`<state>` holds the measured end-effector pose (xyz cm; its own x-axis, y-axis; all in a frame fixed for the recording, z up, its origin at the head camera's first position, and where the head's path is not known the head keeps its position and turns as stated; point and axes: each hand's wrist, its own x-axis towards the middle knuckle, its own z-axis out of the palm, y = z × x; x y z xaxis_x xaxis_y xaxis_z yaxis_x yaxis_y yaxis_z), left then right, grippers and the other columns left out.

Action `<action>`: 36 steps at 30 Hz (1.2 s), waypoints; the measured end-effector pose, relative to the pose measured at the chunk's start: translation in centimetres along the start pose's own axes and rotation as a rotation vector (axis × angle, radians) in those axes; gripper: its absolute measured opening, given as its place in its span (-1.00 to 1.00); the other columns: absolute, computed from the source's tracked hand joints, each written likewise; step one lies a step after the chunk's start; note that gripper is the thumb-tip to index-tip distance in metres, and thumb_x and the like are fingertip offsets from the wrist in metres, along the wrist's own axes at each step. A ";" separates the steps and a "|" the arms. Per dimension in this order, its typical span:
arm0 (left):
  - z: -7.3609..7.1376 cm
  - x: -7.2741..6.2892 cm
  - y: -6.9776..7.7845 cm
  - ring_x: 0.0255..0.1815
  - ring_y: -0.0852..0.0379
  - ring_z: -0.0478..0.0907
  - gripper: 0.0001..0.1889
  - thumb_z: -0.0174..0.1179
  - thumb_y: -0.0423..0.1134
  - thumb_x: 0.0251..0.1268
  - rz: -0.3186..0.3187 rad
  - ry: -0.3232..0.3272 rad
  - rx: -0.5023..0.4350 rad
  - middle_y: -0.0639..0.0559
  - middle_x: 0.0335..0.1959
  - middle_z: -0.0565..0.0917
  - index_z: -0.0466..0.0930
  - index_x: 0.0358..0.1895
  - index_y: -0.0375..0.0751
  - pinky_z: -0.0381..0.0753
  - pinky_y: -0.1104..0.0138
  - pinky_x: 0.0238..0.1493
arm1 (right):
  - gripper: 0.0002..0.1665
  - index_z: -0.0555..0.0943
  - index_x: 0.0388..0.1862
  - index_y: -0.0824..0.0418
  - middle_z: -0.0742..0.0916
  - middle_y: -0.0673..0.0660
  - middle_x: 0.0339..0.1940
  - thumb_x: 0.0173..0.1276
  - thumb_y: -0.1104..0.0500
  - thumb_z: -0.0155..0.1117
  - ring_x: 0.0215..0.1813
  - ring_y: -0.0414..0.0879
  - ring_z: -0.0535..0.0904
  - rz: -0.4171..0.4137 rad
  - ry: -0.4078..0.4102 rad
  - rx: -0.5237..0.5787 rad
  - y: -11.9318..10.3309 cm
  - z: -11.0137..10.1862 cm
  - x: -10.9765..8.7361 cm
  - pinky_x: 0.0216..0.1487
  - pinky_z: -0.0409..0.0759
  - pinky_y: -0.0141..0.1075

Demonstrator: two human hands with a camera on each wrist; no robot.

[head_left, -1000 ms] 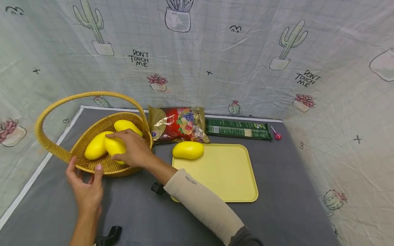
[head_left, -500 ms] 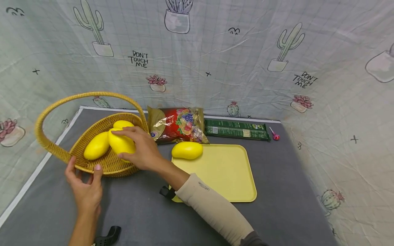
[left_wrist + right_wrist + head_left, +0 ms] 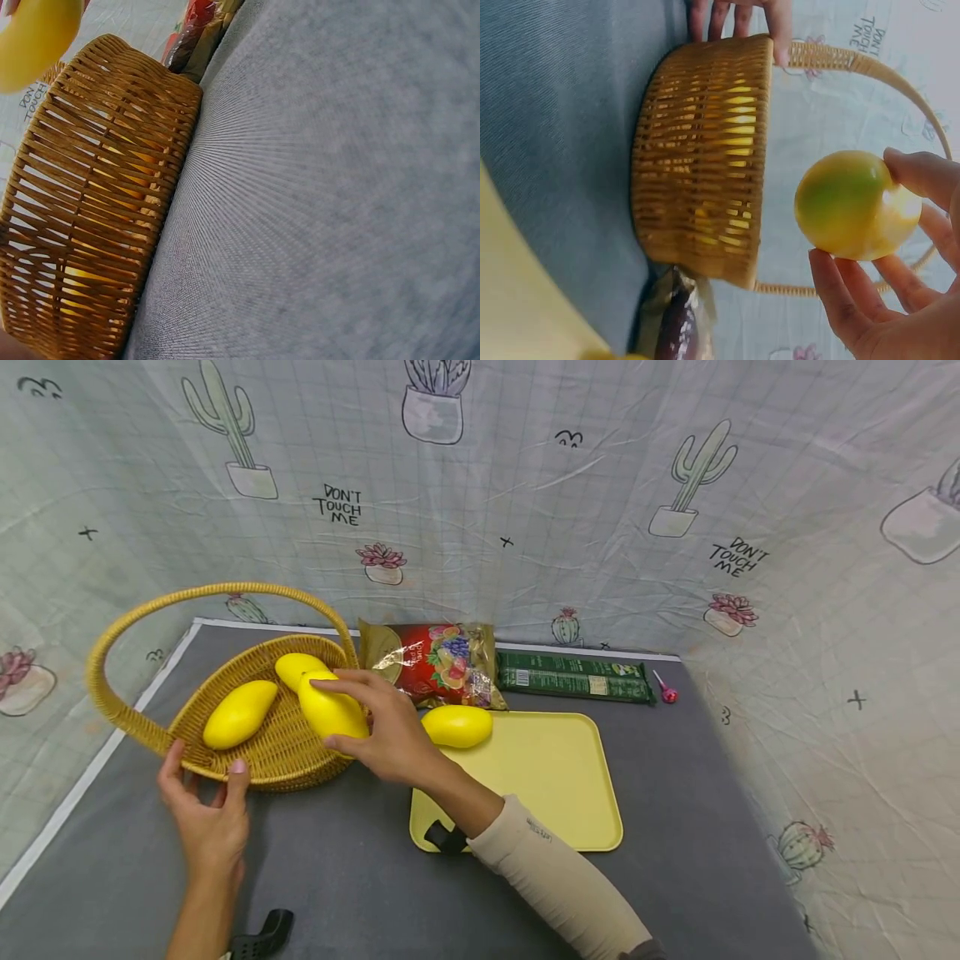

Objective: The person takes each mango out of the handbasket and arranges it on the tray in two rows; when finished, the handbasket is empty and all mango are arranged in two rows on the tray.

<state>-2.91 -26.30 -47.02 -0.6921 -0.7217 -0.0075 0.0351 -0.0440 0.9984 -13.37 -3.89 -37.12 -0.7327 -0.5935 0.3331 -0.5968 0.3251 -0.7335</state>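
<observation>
My right hand (image 3: 393, 727) holds a yellow mango (image 3: 330, 706) between thumb and fingers, above the right side of the wicker basket (image 3: 292, 768). In the right wrist view this mango (image 3: 847, 202) shows a greenish patch and is lifted clear of the rim. My left hand (image 3: 206, 827) grips the basket's near left rim, thumb on top and fingers against the outer side. Inside the basket lie a mango (image 3: 240, 716) at the left and another mango (image 3: 294, 668) at the back, partly hidden by the held one. The left wrist view shows the woven wall (image 3: 90, 187) close up.
A yellow tray (image 3: 540, 785) lies right of the basket, with a mango (image 3: 457, 727) at its back left corner. Behind are a red and gold candy bag (image 3: 435, 664), a green packet (image 3: 573, 677) and a pink lollipop (image 3: 667, 693). The basket's tall handle (image 3: 225, 589) arches upward.
My right hand has lifted the mango from among the others and carried it right, toward the basket's right rim. The left hand and basket have stayed in place.
</observation>
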 end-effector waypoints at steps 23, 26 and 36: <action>-0.2 0.1 -0.1 0.72 0.04 -0.09 -0.15 0.30 -0.34 0.48 0.010 0.018 -0.028 0.10 0.72 -0.04 0.07 0.67 0.26 0.02 0.09 0.69 | -0.20 0.57 0.50 -0.17 0.50 -0.05 0.61 0.32 0.22 0.60 0.54 0.04 0.47 0.173 0.028 0.043 4.3 -5.9 -4.9 0.16 0.74 -0.09; -0.2 0.0 -0.1 0.71 0.04 -0.09 -0.15 0.29 -0.33 0.49 0.006 0.016 -0.015 0.10 0.72 -0.04 0.06 0.67 0.27 0.01 0.07 0.70 | -0.20 0.58 0.49 -0.17 0.51 -0.03 0.60 0.31 0.23 0.60 0.55 0.06 0.47 0.191 0.039 0.044 5.0 -6.7 -5.6 0.16 0.74 -0.06; 0.1 0.1 0.1 0.72 0.06 -0.10 -0.14 0.30 -0.31 0.48 0.000 0.001 -0.005 0.10 0.72 -0.07 0.05 0.68 0.28 0.03 0.05 0.70 | -0.21 0.59 0.48 -0.14 0.53 0.04 0.60 0.30 0.27 0.60 0.50 0.11 0.53 0.215 0.074 0.049 8.0 -9.5 -8.0 0.18 0.72 0.08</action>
<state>-3.05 -26.34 -46.95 -0.6917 -0.7221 -0.0071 0.0388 -0.0469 0.9981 -15.44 10.45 -40.01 -0.8643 -0.4585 0.2068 -0.4091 0.4014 -0.8195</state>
